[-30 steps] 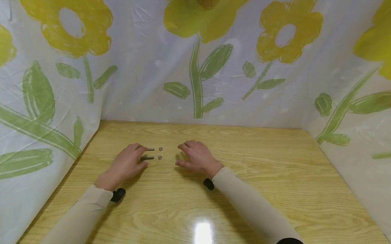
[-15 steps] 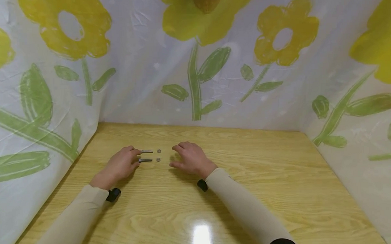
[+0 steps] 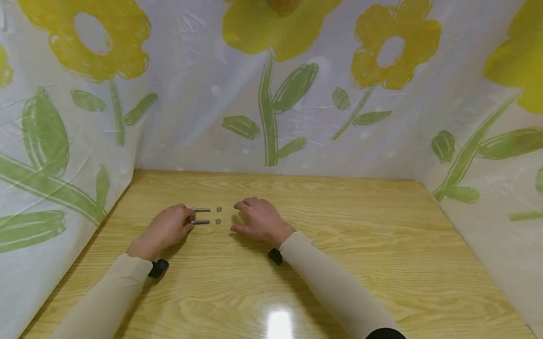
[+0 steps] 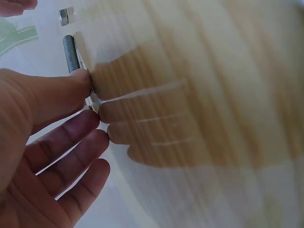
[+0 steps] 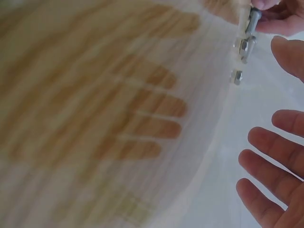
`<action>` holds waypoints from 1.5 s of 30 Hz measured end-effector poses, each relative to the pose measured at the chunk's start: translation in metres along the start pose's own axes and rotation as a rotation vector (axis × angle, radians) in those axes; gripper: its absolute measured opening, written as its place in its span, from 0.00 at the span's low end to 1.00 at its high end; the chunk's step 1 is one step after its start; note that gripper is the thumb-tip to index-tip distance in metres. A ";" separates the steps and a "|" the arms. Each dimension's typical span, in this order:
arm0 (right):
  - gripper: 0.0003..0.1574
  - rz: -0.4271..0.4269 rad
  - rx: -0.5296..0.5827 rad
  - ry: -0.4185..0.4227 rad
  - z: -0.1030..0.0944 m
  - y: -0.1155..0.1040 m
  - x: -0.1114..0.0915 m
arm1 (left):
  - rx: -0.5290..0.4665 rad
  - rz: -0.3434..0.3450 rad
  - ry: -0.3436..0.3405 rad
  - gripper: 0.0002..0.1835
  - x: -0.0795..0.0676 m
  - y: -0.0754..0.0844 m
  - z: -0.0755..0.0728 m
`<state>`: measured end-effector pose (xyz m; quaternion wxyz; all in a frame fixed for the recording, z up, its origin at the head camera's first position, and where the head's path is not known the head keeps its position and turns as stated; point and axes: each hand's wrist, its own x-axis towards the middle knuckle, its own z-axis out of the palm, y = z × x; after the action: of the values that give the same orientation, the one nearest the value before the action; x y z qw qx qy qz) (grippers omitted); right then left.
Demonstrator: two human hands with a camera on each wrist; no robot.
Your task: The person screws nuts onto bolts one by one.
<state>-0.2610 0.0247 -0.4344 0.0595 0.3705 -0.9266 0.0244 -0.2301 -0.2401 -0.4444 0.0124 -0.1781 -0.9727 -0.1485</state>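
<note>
Two metal bolts lie side by side on the wood-grain table, a near bolt (image 3: 201, 222) and a far bolt (image 3: 202, 210). Off the tip of each sits a small hex nut, the near nut (image 3: 218, 221) and the far nut (image 3: 219, 209). My left hand (image 3: 163, 229) pinches the near bolt by its head end; in the left wrist view the thumb covers part of the threaded shank (image 4: 71, 54). To the right of the nuts, my right hand (image 3: 261, 219) hovers with parted fingers. The right wrist view shows nothing in that hand (image 5: 275, 166).
Around the wooden table (image 3: 368, 246) hangs a white cloth (image 3: 198, 137) printed with yellow flowers, at the back and both sides. A bright light reflection (image 3: 279, 329) shows near the front. Dark wrist cameras (image 3: 158, 268) sit under the cuffs.
My left hand has drawn back to the left and its fingers have closed in on the near bolt's head. The right hand has shifted slightly left, nearer the nuts.
</note>
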 end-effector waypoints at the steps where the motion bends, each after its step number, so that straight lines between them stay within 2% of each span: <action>1: 0.38 0.000 0.000 -0.004 0.000 -0.001 0.001 | -0.005 -0.001 -0.004 0.07 0.000 0.000 0.000; 10: 0.37 -0.013 0.011 -0.014 0.002 -0.007 0.007 | -0.011 -0.015 0.008 0.05 0.002 0.004 0.002; 23: 0.34 0.005 0.060 -0.076 0.005 -0.015 0.017 | -0.045 -0.045 0.022 0.03 -0.001 0.003 0.002; 32: 0.28 -0.009 0.181 -0.090 0.006 -0.016 0.026 | -0.122 -0.061 0.015 0.04 -0.003 0.000 -0.002; 45: 0.24 -0.045 0.335 -0.141 0.011 -0.010 0.044 | -0.119 -0.049 0.026 0.05 -0.002 0.002 -0.009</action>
<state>-0.2862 -0.0137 -0.4399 -0.0676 0.3969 -0.9028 0.1510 -0.2277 -0.2415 -0.4353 0.0107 -0.1528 -0.9659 -0.2086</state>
